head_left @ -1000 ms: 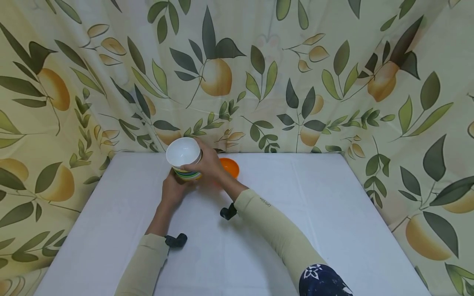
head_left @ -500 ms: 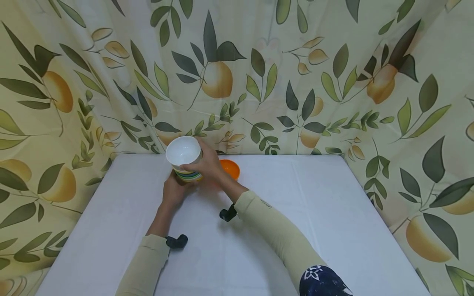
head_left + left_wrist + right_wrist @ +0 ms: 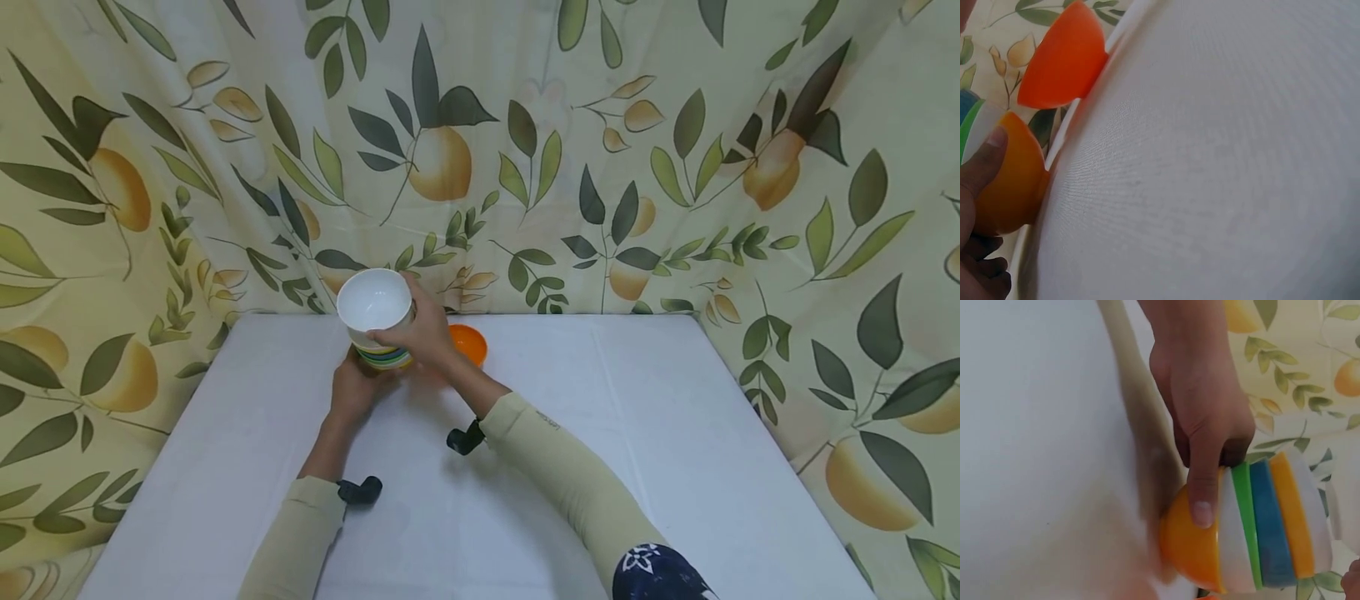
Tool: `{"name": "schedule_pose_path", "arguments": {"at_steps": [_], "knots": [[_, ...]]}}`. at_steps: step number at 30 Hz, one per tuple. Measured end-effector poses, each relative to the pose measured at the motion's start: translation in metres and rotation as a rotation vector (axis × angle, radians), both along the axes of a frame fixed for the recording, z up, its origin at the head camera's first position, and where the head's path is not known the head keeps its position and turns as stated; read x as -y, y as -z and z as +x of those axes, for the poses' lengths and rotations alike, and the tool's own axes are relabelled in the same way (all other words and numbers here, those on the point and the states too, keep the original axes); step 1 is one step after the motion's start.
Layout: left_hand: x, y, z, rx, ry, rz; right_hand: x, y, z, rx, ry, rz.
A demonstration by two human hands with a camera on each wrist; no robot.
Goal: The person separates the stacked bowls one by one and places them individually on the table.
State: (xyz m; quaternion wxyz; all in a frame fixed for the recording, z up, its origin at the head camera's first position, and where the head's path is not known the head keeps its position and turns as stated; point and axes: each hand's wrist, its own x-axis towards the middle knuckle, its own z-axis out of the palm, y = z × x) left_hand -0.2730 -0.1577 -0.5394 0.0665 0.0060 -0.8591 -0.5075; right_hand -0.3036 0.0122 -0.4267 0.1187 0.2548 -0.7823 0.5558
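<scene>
Rising slightly since the earlier frame, the white bowl [image 3: 375, 302] is showing more of its wall above the stack [image 3: 385, 359], which is staying near the far edge of the desk [image 3: 570, 467]. Our right grip [image 3: 423, 329] is pinching the white bowl, thumb lying across the near side and fingers reaching around toward the far rim. Our left grip [image 3: 355, 390] is holding the stack low, thumb pressing on the orange wall of the bottom bowl [image 3: 1015, 184], the other fingers curling behind.

We are judging these bowls light and stiff, probably plastic, more prone to slipping than shattering, since their walls are looking smooth and faintly glossy. Nested walls may be clinging, so we are favouring a hold near the rim for the upper bowl and a steadying one around the base for the rest.

From below, colours are running orange, white, green, blue, orange, white. The bottom bowl is flaring upward from a narrow foot. An orange bowl [image 3: 468, 343] is standing upright near the stack. White cloth [image 3: 1210, 156] is covering the desk, showing a fine weave; behind, a curtain [image 3: 555, 67] is carrying printed fruit and leaves.
</scene>
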Motion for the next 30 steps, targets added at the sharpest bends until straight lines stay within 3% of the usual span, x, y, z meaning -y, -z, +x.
{"name": "schedule_pose_path", "arguments": {"at_steps": [12,19,30], "knots": [[0.000,-0.006,0.002,0.018,-0.026,-0.032,-0.014,-0.014,0.021,0.012,0.023,-0.023],[0.000,-0.005,0.002,-0.016,-0.022,-0.019,-0.032,-0.020,0.031,0.031,0.032,-0.145],[0.001,-0.003,0.002,-0.044,0.001,0.010,-0.059,-0.016,0.033,0.024,0.062,-0.163]]}}
